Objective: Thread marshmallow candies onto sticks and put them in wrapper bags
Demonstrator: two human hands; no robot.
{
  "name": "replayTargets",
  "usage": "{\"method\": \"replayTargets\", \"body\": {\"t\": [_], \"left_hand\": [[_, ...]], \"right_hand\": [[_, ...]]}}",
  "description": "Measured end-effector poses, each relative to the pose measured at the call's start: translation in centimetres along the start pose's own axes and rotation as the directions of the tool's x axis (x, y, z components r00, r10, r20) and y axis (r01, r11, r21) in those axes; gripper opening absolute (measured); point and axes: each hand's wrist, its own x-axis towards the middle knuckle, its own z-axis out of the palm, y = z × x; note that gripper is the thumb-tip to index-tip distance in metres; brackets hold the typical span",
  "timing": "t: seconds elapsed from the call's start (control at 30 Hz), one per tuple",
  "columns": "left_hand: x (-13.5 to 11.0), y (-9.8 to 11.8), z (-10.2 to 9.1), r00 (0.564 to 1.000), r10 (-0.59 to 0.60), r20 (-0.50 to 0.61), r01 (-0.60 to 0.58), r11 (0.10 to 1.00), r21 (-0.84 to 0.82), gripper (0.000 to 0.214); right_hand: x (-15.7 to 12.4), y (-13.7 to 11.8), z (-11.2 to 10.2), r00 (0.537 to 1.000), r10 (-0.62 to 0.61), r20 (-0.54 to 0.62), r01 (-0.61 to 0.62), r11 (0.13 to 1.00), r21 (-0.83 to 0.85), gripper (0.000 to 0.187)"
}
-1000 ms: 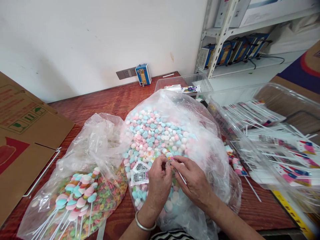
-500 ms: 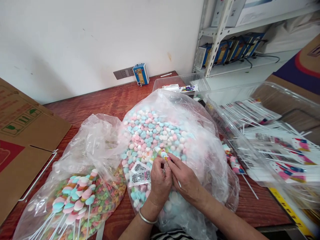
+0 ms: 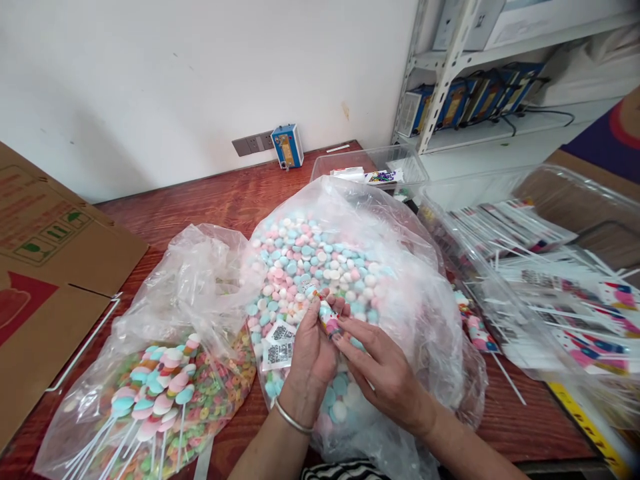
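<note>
A big clear plastic bag (image 3: 400,280) full of pink, blue and white round candies (image 3: 310,257) lies open in front of me. Over it my left hand (image 3: 311,350), with a metal bangle on the wrist, closes round a candy skewer (image 3: 323,310) with several candies threaded on its stick. My right hand (image 3: 383,363) pinches the lower part of that same skewer, fingers pressed together. A printed label with black codes (image 3: 279,343) lies among the candies just left of my hands.
A second clear bag (image 3: 190,280) at the left holds small ring candies and several finished skewers (image 3: 155,397). Cardboard (image 3: 45,267) lies far left. Clear bins (image 3: 545,200) with packaged sticks stand at the right, a small clear box (image 3: 415,167) behind, shelving beyond.
The skewer has slid further up through my left hand, more candies showing above the fingers. My right hand has dropped slightly lower on the stick.
</note>
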Motion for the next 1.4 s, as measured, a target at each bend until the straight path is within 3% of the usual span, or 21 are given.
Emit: {"method": "replayTargets", "body": {"t": [0.13, 0.23, 0.3, 0.37, 0.4, 0.47, 0.53, 0.6, 0.73, 0.87, 1.13, 1.3, 1.4], "left_hand": [[-0.2, -0.2, 0.4, 1.000, 0.013, -0.017, -0.012, 1.000, 0.024, 0.016], [-0.9, -0.8, 0.0, 0.999, 0.031, 0.028, -0.035, 0.982, 0.188, 0.028], [-1.6, -1.2, -0.5, 0.994, 0.098, 0.056, -0.112, 0.928, 0.355, 0.040], [-2.3, -1.5, -1.2, 0.965, 0.252, 0.067, -0.245, 0.786, 0.567, 0.052], [-2.6, -1.6, -1.5, 0.935, 0.343, 0.091, -0.312, 0.670, 0.674, 0.054], [-2.9, -1.7, -1.9, 0.853, 0.481, 0.202, -0.414, 0.390, 0.822, 0.045], [-2.9, -1.6, -2.3, 0.791, 0.516, 0.328, -0.464, 0.156, 0.872, 0.025], [-2.8, -1.5, -2.5, 0.761, 0.508, 0.403, -0.475, 0.013, 0.880, 0.013], [-2.7, -1.3, -2.8, 0.721, 0.492, 0.488, -0.470, -0.171, 0.866, 0.009], [-2.8, -1.1, -2.7, 0.711, 0.474, 0.519, -0.472, -0.225, 0.852, 0.010], [-3.0, -0.6, -2.2, 0.727, 0.413, 0.549, -0.547, -0.136, 0.826, 0.006], [-3.3, -1.3, -2.3, 0.650, 0.381, 0.658, -0.578, -0.315, 0.753, 0.007], [-3.4, -1.7, -2.6, 0.598, 0.357, 0.718, -0.611, -0.376, 0.696, 0.008]], "right_hand": [[-0.3, -0.6, 0.0, 0.991, 0.120, -0.064, -0.120, 0.993, -0.001, 0.041], [-0.4, -0.5, 0.0, 0.982, 0.174, -0.070, -0.175, 0.985, 0.000, 0.044], [-0.3, -0.4, -0.2, 0.975, 0.210, -0.075, -0.211, 0.977, -0.008, 0.045], [-0.1, -0.2, -0.3, 0.968, 0.243, -0.071, -0.245, 0.969, -0.024, 0.044], [-0.1, -0.2, -0.4, 0.965, 0.253, -0.062, -0.255, 0.966, -0.031, 0.044], [0.0, -0.3, -0.3, 0.964, 0.260, -0.049, -0.263, 0.964, -0.046, 0.043], [0.0, -0.3, -0.2, 0.965, 0.258, -0.048, -0.260, 0.964, -0.053, 0.041], [0.0, -0.4, 0.0, 0.965, 0.257, -0.051, -0.259, 0.965, -0.046, 0.040], [0.0, -0.5, 0.1, 0.965, 0.260, -0.030, -0.261, 0.965, -0.036, 0.038], [0.3, -0.4, -0.4, 0.960, 0.278, 0.012, -0.275, 0.956, -0.100, 0.032], [0.3, 0.0, -1.4, 0.990, 0.133, 0.039, -0.129, 0.987, -0.097, 0.038], [-0.1, -0.2, -1.4, 0.993, 0.109, 0.055, -0.095, 0.974, -0.205, 0.038], [-0.3, -0.3, -1.3, 0.989, 0.127, 0.075, -0.106, 0.964, -0.242, 0.035]]}}
